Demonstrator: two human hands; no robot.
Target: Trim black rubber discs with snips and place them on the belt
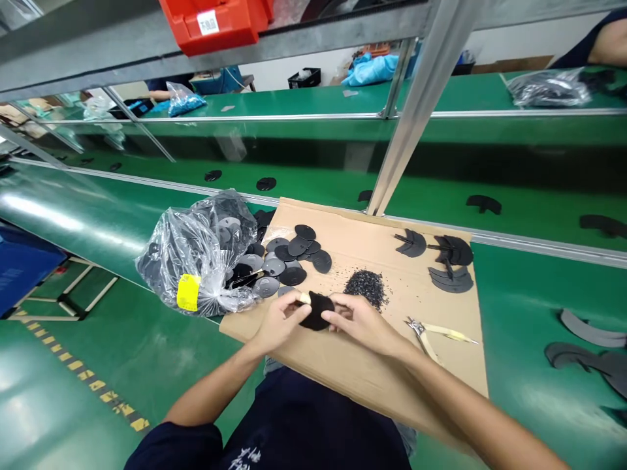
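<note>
Between both hands, above the near part of the cardboard sheet [333, 356], is a flat black rounded plastic piece [318, 312]. My left hand [281, 321] grips its left edge, with a pale covering on one fingertip. My right hand [360, 321] pinches its right edge between thumb and fingers. Just beyond the hands lies a heap of small black bits [366, 287]. To the left are many loose black oval discs [294, 251]. Right of my right hand, a pair of nippers [426, 336] with pale handles lies beside a thin yellow-handled tool [453, 333].
A clear plastic bag [183, 241] of discs with a yellow label stands at left. Curved black parts [450, 279] lie at the cardboard's right, more on the green table [519, 294]. A metal post [416, 104] rises behind; a red bin [220, 26] sits overhead. Other people's arms show across the bench.
</note>
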